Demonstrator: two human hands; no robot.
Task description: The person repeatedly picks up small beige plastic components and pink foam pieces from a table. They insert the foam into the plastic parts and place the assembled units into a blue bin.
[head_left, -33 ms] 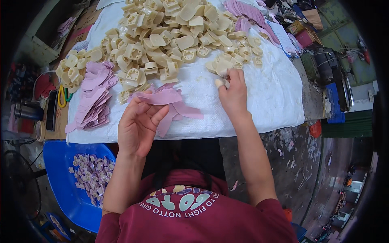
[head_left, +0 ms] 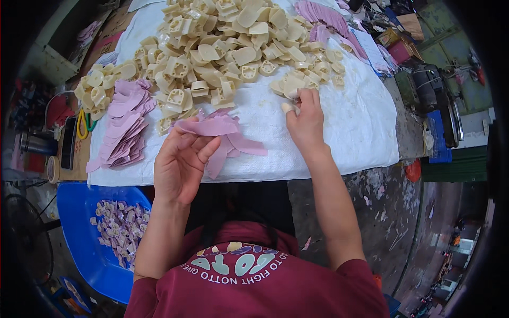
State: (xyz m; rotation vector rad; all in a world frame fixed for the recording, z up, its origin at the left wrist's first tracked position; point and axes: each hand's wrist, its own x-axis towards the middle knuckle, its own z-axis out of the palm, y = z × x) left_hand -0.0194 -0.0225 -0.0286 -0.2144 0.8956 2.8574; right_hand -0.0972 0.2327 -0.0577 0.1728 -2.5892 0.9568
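Observation:
Pinched in my left hand (head_left: 183, 159) is a thin lilac strip (head_left: 209, 127), leather-like, held above the table. Beneath it lie a few loose lilac pieces (head_left: 241, 146). My right hand (head_left: 307, 116) is curled, its fingertips at the near edge of a cream plastic shoe heel (head_left: 291, 84) in a small cluster. Its thumb wears a pale finger cover, and its fingertips are partly hidden. Behind both hands rises a large heap of cream shoe heels (head_left: 212, 55). A fanned stack of lilac pieces (head_left: 124, 124) lies left of my left hand.
White woven sheeting (head_left: 350, 132) covers the table. Below its left edge, a blue tub (head_left: 79, 233) holds several lilac-and-cream parts. Yellow-handled scissors (head_left: 81, 124), a phone (head_left: 68, 143) and a tape roll (head_left: 53, 169) lie at left. More lilac pieces (head_left: 323, 18) lie at the far right.

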